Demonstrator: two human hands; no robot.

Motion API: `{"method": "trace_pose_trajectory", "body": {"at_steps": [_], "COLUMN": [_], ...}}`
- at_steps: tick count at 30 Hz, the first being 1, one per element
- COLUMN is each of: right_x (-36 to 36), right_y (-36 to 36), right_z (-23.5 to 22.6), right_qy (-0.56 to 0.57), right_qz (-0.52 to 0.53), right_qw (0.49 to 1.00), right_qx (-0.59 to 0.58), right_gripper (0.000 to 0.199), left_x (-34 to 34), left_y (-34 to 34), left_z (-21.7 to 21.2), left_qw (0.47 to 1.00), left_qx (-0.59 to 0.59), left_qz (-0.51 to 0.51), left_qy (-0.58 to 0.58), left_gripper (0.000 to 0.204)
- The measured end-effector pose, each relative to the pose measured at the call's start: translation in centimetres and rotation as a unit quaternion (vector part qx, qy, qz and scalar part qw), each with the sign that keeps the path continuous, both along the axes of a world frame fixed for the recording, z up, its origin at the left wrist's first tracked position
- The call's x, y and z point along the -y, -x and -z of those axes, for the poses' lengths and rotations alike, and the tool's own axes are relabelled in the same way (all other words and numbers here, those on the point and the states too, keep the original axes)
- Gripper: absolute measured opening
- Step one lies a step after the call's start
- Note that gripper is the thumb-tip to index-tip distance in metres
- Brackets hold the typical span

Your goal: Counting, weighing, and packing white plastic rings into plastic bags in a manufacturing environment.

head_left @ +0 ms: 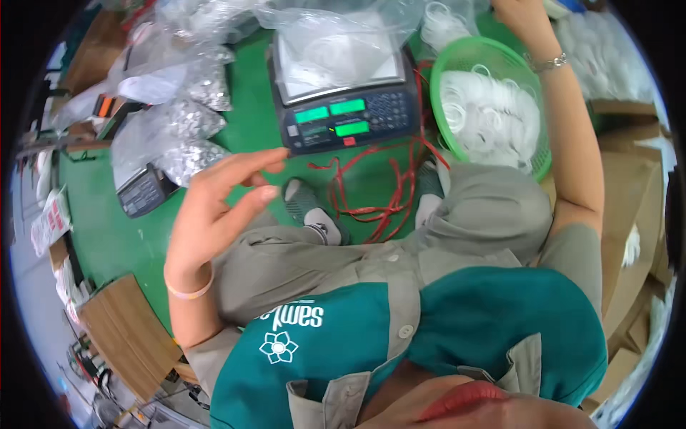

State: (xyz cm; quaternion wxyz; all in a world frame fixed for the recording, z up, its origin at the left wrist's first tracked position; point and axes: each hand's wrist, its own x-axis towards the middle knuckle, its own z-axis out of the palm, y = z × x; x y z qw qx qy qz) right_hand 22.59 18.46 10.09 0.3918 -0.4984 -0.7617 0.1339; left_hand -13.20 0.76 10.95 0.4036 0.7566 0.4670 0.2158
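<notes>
My left hand point(227, 204) hovers near the front left corner of a dark digital scale point(346, 114), thumb and fingers apart, holding nothing. On the scale's pan lies a clear plastic bag point(336, 53) with white contents. To the right of the scale stands a green plastic basket point(436, 118) filled with white rings point(493, 118). My right hand point(525, 21) reaches past the basket to the top edge of the picture. Its fingers are largely cut off, so what they touch cannot be seen. A bag of thin white rings point(444, 27) lies close to it.
Red cords point(386, 207) lie tangled on the green floor between my feet. Clear bags of shiny silver parts point(186, 136) and a smaller scale point(145, 191) are at the left. Cardboard boxes point(625, 207) stand along the right, and a brown board point(128, 332) is at the lower left.
</notes>
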Motion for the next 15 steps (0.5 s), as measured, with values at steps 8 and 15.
{"method": "trace_pose_trajectory", "body": {"at_steps": [8, 15], "right_x": [5.2, 14.6], "right_y": [-16.2, -16.0], "right_z": [28.9, 33.2], "right_qy": [0.389, 0.390], "right_qz": [0.141, 0.317], "right_qw": [0.882, 0.849], "right_qx": [0.226, 0.161], "right_gripper": [0.051, 0.054], "left_x": [0.5, -2.2], "left_y": [-0.2, -1.6], "left_z": [0.8, 1.6], "left_qw": [0.997, 0.996], "left_qx": [-0.011, 0.003], "left_qz": [-0.049, 0.018], "left_qy": [0.057, 0.089], "left_gripper": [0.034, 0.032]}}
